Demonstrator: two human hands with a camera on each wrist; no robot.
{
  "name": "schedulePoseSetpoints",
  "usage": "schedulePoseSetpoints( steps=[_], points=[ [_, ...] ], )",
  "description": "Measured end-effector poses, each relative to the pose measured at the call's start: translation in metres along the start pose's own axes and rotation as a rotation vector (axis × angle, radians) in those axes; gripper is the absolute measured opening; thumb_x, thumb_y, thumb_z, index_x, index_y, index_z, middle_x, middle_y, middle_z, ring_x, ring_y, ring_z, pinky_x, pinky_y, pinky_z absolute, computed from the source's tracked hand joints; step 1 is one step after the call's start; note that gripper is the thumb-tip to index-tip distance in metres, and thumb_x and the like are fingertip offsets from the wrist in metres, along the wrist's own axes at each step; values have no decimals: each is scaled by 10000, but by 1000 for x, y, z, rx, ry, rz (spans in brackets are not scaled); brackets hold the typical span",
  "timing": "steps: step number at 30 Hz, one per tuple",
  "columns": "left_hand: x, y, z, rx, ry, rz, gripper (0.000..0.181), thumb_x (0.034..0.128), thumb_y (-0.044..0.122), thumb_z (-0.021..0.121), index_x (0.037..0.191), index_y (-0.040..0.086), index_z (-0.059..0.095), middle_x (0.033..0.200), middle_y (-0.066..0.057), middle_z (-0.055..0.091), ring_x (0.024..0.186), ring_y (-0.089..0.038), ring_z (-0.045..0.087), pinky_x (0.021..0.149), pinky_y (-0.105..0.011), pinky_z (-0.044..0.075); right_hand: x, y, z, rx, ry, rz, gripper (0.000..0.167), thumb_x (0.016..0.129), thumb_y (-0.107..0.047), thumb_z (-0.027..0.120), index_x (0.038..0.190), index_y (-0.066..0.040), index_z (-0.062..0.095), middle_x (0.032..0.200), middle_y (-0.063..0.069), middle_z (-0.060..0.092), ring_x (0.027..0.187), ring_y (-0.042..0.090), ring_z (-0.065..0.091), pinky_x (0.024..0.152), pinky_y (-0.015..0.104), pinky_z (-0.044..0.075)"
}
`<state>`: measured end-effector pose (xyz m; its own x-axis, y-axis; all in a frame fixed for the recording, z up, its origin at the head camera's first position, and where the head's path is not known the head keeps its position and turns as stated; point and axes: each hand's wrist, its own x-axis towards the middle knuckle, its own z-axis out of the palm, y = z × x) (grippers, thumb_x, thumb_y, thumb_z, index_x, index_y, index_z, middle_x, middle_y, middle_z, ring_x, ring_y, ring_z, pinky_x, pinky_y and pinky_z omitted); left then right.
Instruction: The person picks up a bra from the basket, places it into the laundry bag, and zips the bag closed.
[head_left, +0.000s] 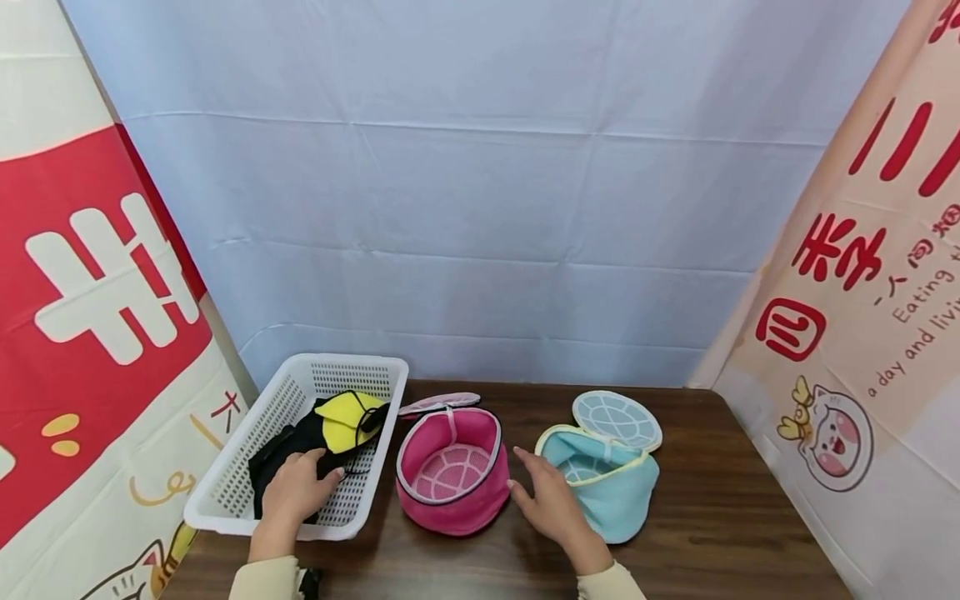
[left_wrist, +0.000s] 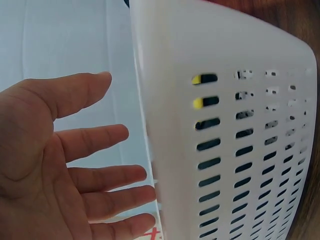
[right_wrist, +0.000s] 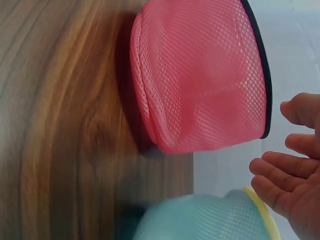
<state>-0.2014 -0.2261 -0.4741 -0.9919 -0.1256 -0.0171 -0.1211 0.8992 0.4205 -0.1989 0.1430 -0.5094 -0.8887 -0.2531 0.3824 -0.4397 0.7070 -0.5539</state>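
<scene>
Over the near side of a white plastic basket (head_left: 198, 500) hovers my left hand (head_left: 298, 487), fingers spread and holding nothing; the left wrist view shows the open palm beside the basket wall. Inside the basket lie a black garment-like cloth (head_left: 281, 454) and a yellow cloth piece (head_left: 343, 421) with thin black cords. My right hand (head_left: 551, 500), fingers extended and holding nothing, is between a pink mesh laundry bag (head_left: 468, 517) and a light blue mesh laundry bag (head_left: 630, 500) with yellow trim. Both bags stand upright with their round lids folded back.
The pink bag's lid (head_left: 450, 402) leans back near the basket's right rim. Behind the blue bag is its lid (head_left: 618, 419). All stand on a dark wooden table (head_left: 735, 483), with a pale blue cloth backdrop (head_left: 480, 208) behind and printed curtains at both sides.
</scene>
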Motion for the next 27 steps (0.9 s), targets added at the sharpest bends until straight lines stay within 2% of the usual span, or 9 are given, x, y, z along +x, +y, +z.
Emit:
schedulePoseSetpoints(
  steps=[8,12,19,27],
  points=[
    [3,-9,-9,-17,-49,-41,588,864,296,627,1271,-100,476,1221,-363,444,1082,-509,438,819,-591,386,6,-5,10,41,41,-19,471,826,-142,681,1233,47,542,1185,167,581,1075,290,555,884,433,435],
    [6,-13,-10,-32,-79,-49,591,869,297,619,1264,-116,470,1227,-378,433,1101,-523,416,842,-596,371,10,-7,13,70,42,3,455,839,-164,664,1223,52,545,1140,166,603,1034,287,576,850,431,453],
    [10,-18,-12,-41,-95,-68,616,873,311,612,1264,-139,454,1236,-394,416,1113,-536,394,856,-597,363,19,-11,17,199,20,126,446,860,-187,649,1187,97,539,929,123,634,771,178,618,673,300,491],
    [11,-20,-16,-58,-118,-100,633,875,325,602,1270,-144,442,1254,-382,413,1115,-534,398,851,-593,372,31,-15,24,252,21,246,473,846,-196,646,1169,130,532,729,19,583,645,100,545,601,278,454]
  ],
)
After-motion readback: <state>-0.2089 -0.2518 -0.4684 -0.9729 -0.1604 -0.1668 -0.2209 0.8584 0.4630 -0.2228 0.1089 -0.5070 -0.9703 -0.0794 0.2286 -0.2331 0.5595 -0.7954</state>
